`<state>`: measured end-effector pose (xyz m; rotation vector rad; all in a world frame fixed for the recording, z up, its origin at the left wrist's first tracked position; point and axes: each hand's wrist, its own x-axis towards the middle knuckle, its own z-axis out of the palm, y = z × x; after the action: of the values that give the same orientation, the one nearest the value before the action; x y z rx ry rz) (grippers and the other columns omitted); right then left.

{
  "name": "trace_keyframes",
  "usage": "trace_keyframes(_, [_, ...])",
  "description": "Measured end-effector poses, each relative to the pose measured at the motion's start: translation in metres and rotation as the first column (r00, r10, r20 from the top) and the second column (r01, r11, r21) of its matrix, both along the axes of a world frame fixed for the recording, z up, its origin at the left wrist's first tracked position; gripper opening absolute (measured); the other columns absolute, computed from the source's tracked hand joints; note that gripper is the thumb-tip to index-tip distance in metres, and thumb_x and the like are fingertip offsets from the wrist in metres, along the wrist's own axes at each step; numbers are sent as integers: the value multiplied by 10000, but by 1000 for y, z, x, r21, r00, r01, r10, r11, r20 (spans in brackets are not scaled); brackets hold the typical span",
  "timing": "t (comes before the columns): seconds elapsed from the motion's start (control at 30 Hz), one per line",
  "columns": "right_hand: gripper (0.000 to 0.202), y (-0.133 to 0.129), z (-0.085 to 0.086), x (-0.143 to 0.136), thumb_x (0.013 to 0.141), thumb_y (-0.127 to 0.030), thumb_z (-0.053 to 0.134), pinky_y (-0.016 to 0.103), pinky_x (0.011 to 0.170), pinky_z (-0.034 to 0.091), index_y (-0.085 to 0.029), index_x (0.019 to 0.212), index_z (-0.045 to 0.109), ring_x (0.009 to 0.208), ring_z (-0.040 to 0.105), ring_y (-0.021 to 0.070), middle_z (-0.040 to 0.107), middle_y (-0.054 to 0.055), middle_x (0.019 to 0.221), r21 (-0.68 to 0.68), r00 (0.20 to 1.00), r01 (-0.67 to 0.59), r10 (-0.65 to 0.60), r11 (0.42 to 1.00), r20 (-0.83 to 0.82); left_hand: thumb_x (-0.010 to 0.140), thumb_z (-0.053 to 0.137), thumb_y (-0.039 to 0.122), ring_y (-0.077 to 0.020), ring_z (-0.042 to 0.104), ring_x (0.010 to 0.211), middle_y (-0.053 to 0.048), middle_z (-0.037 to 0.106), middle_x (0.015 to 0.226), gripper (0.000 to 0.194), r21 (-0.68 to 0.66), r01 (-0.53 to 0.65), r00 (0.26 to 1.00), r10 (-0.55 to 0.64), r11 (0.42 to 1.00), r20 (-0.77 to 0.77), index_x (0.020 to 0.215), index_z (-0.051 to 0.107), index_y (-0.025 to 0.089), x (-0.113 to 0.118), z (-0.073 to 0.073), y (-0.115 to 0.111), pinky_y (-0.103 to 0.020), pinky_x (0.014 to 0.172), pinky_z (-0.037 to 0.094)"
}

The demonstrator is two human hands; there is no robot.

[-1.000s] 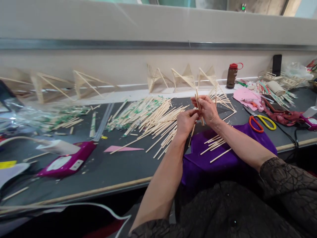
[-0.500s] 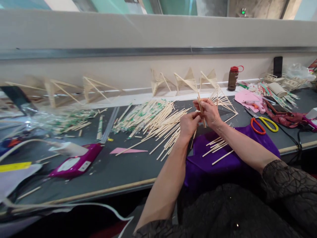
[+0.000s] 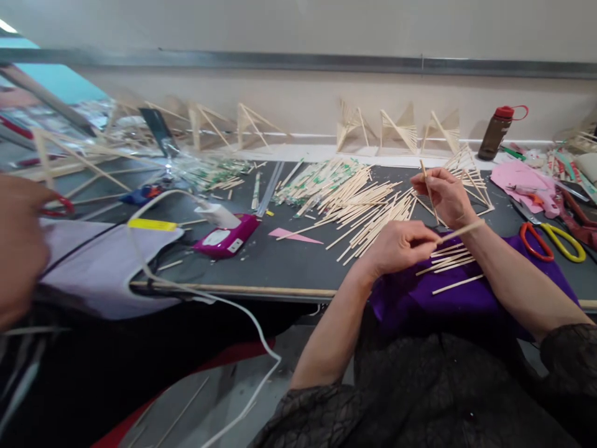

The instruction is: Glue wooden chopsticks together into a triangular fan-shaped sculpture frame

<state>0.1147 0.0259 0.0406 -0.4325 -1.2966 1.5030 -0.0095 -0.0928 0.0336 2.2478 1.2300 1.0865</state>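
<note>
My left hand point(image 3: 402, 247) is closed on a wooden stick point(image 3: 461, 230) that points to the right, its far part passing over my right forearm. Higher up, my right hand point(image 3: 445, 193) pinches another stick point(image 3: 430, 196), held nearly upright. Behind and left of my hands lies a pile of loose sticks point(image 3: 373, 218), beside wrapped sticks point(image 3: 321, 180). More sticks point(image 3: 450, 258) rest on purple cloth point(image 3: 401, 298) below my right hand. A stick frame point(image 3: 471, 177) lies behind my right hand, and several twisted stick models point(image 3: 398, 130) stand along the wall.
Scissors point(image 3: 543, 233) and pink paper point(image 3: 522, 183) lie at right, near a brown bottle point(image 3: 494, 134). A magenta power strip point(image 3: 228, 236) with a white cable is left of centre. Another person's blurred hand point(image 3: 21, 249) is at far left, by a pale cloth point(image 3: 102, 261).
My hands have moved apart, each with a stick; they were together around upright sticks. The view has turned left and down, bringing the other person's hand into sight.
</note>
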Motion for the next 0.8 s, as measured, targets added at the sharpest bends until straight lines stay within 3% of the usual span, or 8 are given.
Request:
trace_keyframes(0.07, [33, 2, -1, 4, 701, -230, 706, 272, 803, 523, -217, 706, 675, 773, 668, 116, 755, -9, 793, -18, 995, -68, 69, 998, 68, 868, 562, 235, -150, 676, 741, -22, 759, 829, 245, -52, 19, 956, -33, 998, -292, 924, 801, 236, -4, -3, -7, -257, 671, 475])
trace_keyframes(0.17, [96, 3, 3, 10, 665, -248, 757, 285, 808, 531, -211, 708, 679, 771, 676, 125, 759, -2, 798, -9, 982, -129, 129, 992, 139, 918, 535, 259, -187, 701, 824, -44, 767, 911, 270, -33, -78, 801, 43, 996, -598, 988, 794, 234, 1, -8, -7, -272, 649, 460])
trace_keyframes(0.27, [135, -2, 13, 15, 653, -274, 786, 310, 820, 537, -207, 720, 690, 769, 680, 140, 756, 3, 799, 59, 978, -146, 135, 988, 159, 957, 502, 282, -211, 710, 848, -72, 763, 943, 292, -13, -138, 736, 93, 990, -671, 998, 786, 222, 16, -11, -1, -281, 622, 453])
trace_keyframes(0.37, [131, -10, 21, 17, 669, -286, 787, 314, 823, 532, -209, 728, 698, 781, 679, 145, 755, 3, 806, 103, 974, -172, 153, 980, 169, 967, 497, 263, -229, 716, 846, -115, 759, 934, 297, -5, -183, 730, 132, 983, -670, 977, 780, 173, 33, -13, 4, -292, 628, 465])
trace_keyframes(0.5, [103, -15, 17, 15, 734, -298, 752, 310, 828, 517, -210, 774, 716, 817, 670, 142, 760, 7, 855, 144, 955, -226, 191, 963, 225, 967, 537, 389, -243, 723, 907, -116, 761, 1046, 341, -8, -207, 738, 150, 978, -657, 1151, 736, 182, 38, -10, 3, -315, 702, 508])
trace_keyframes(0.57, [105, -13, 11, 14, 762, -305, 736, 312, 841, 506, -209, 801, 720, 834, 662, 141, 759, 11, 878, 156, 948, -242, 199, 958, 249, 973, 515, 443, -228, 717, 949, -74, 759, 1100, 362, -23, -252, 753, 182, 967, -632, 1177, 725, 230, 27, -5, 1, -312, 760, 520])
trace_keyframes(0.63, [111, -10, 7, 12, 772, -309, 729, 315, 843, 496, -206, 813, 722, 836, 653, 141, 757, 13, 885, 164, 944, -250, 202, 954, 259, 982, 496, 403, -200, 705, 999, -19, 759, 1122, 310, -30, -381, 740, 285, 924, -610, 1128, 741, 282, 7, 1, 0, -289, 820, 517])
trace_keyframes(0.8, [104, -9, 4, 10, 778, -302, 718, 320, 820, 472, -203, 806, 732, 816, 629, 142, 744, 15, 847, 197, 937, -249, 184, 948, 298, 963, 434, 242, -291, 685, 1073, -126, 731, 1188, 363, 40, -682, 529, 531, 730, -662, 1154, 741, 208, -60, 2, 16, -373, 856, 528])
